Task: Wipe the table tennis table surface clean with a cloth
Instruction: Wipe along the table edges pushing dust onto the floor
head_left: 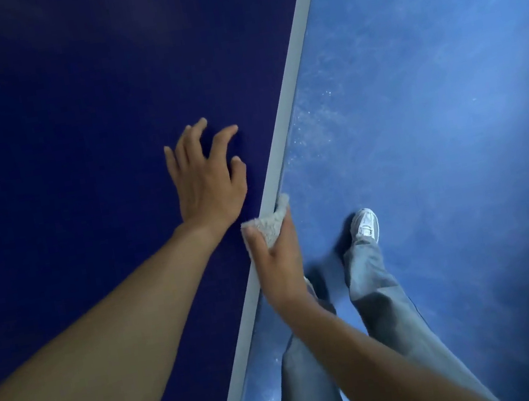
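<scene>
The dark blue table tennis table (71,127) fills the left of the view, its white edge line running diagonally from top right to bottom centre. My left hand (207,178) rests on the surface near that edge, fingers spread and slightly bent, holding nothing. My right hand (280,263) grips a white fluffy cloth (270,227) and presses it against the table's side edge, thumb on top of the rim and fingers over the side.
To the right of the table lies a blue floor (429,87) with pale dusty specks near the table edge. My legs in grey trousers (374,287) and a white shoe (365,222) stand close beside the table.
</scene>
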